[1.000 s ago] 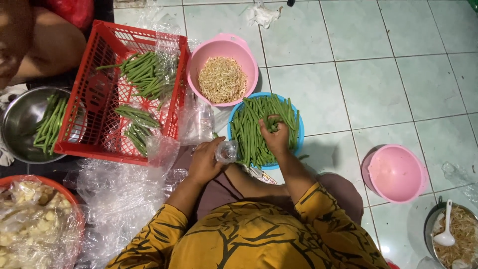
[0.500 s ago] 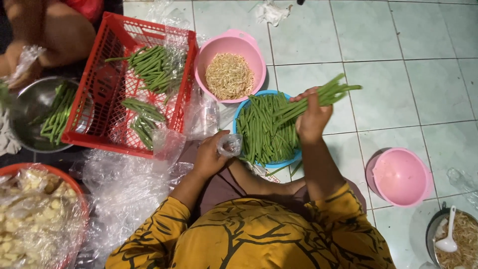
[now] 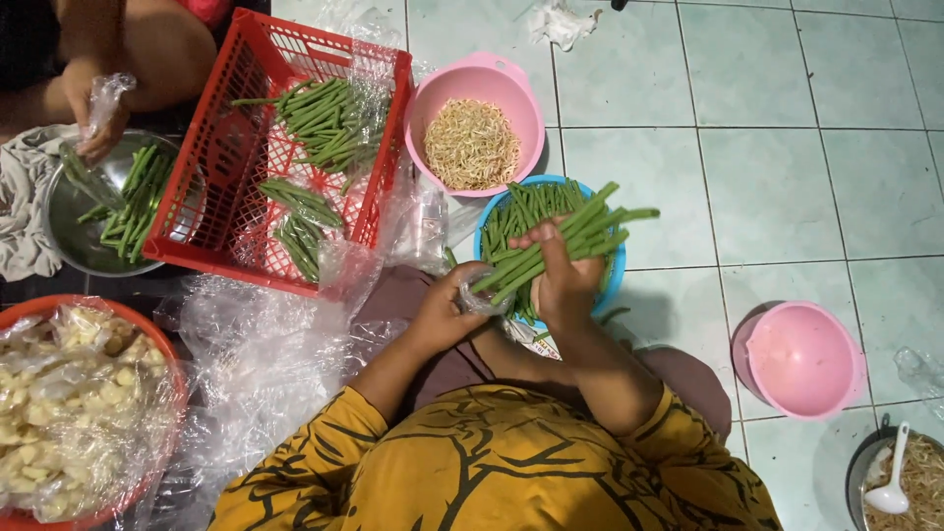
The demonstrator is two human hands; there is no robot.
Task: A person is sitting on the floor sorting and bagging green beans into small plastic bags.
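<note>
My right hand point(image 3: 562, 277) grips a bunch of long green beans point(image 3: 580, 238), held slanted above a blue bowl point(image 3: 615, 278) that holds more beans. The lower ends of the bunch point into a small clear plastic bag point(image 3: 479, 300) that my left hand point(image 3: 444, 310) holds at its mouth. Both hands are over my lap, just in front of the blue bowl.
A pink bowl of bean sprouts point(image 3: 474, 143) stands behind the blue bowl. A red crate point(image 3: 226, 177) holds bagged beans. Another person's hand point(image 3: 93, 118) works over a metal bowl point(image 3: 69, 221). An empty pink bowl point(image 3: 801, 359) sits right; loose plastic sheets point(image 3: 256, 364) lie left.
My right hand lifted a bunch of beans out of the blue bowl and brought it down toward the bag in my left hand. The view shifted slightly.
</note>
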